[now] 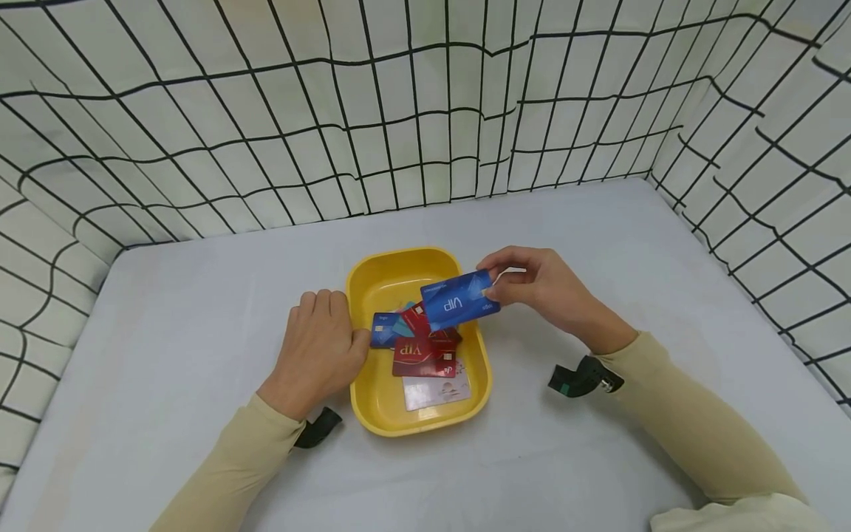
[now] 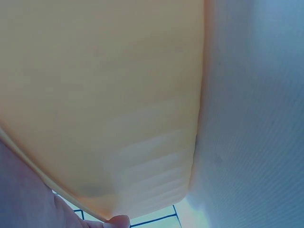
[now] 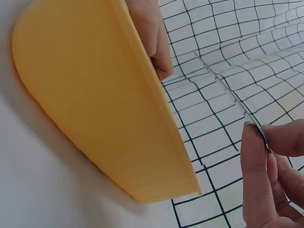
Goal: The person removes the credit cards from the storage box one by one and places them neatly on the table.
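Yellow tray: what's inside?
The yellow tray holds a blue card, overlapping red cards and a pale card. The blue VIP card in the right hand partly hides the red cards; anything fully underneath can't be seen.

long tan sleeves [image 1: 226,465], black wrist mounts [image 1: 320,428], green patch [image 1: 564,388] on the right one

"VIP" on blue card [image 1: 459,301], red card [image 1: 423,358]
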`<state>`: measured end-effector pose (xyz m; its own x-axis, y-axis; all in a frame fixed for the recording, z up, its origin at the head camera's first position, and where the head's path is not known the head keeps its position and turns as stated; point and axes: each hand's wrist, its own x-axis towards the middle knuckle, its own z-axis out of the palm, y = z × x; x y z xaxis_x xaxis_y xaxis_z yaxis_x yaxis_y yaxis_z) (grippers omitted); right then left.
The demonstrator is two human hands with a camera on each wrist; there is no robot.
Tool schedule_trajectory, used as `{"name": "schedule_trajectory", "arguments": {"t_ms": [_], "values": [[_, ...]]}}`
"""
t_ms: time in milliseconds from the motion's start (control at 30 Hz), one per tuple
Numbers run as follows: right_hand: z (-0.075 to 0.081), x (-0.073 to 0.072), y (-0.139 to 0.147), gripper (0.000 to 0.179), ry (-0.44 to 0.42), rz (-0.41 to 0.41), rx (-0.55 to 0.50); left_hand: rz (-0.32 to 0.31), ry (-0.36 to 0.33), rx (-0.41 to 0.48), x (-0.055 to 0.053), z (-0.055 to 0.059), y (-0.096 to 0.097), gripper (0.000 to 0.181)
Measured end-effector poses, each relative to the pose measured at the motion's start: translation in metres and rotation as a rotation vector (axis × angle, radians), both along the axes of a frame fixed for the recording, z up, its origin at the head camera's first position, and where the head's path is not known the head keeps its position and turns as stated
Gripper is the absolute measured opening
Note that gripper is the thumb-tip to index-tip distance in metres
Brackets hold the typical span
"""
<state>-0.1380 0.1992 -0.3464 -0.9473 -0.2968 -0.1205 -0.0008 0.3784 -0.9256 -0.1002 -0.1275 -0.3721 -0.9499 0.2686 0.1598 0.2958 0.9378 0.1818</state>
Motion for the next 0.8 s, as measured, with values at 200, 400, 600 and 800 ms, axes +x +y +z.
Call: {"name": "schedule_trajectory", "arguments": {"t_ms": [200, 400, 600, 800], "values": [[0.000, -0.002, 0.005, 0.034, -0.016, -0.019, 0.012, -0.002, 0.001, 0.000, 0.000, 0.000, 0.000, 0.022], [0.000, -0.004, 0.010, 0.033, -0.009, -0.039, -0.005, -0.004, 0.004, 0.004, 0.000, 0.000, 0.000, 0.022], [-0.002, -0.005, 0.014, 0.032, -0.008, -0.057, -0.018, -0.009, 0.005, 0.006, -0.001, 0.000, 0.001, 0.022], [-0.003, -0.007, 0.016, 0.034, -0.007, -0.062, -0.017, -0.005, -0.007, 0.010, -0.001, 0.001, 0.000, 0.022]]}}
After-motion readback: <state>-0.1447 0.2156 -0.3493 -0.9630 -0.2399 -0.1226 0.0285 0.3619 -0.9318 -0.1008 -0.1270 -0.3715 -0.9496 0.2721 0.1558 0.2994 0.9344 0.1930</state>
